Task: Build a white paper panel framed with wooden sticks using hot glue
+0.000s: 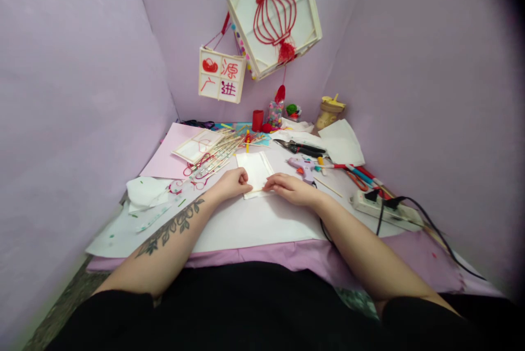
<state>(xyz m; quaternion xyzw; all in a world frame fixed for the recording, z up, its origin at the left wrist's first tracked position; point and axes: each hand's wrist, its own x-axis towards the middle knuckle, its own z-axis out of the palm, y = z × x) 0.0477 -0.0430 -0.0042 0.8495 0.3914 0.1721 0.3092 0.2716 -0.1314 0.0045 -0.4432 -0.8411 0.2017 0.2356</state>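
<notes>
A small white rectangular panel [255, 169] with raised strips along its edges lies flat on the white sheet in front of me. My left hand [234, 182] rests at its lower left corner with the fingers curled together; whether anything thin is between them is too small to tell. On the lower right edge lie the fingertips of my right hand [290, 187], its fingers stretched out and the palm down. A lilac glue gun [303, 168] lies just beyond my right hand.
Sticks and red cord [221, 151] lie at the back left by a small frame [197, 146]. Black pliers [301, 148] lie behind the glue gun. A power strip [385, 210] with black cables sits at the right. Decorated frames [275, 17] hang at the back wall.
</notes>
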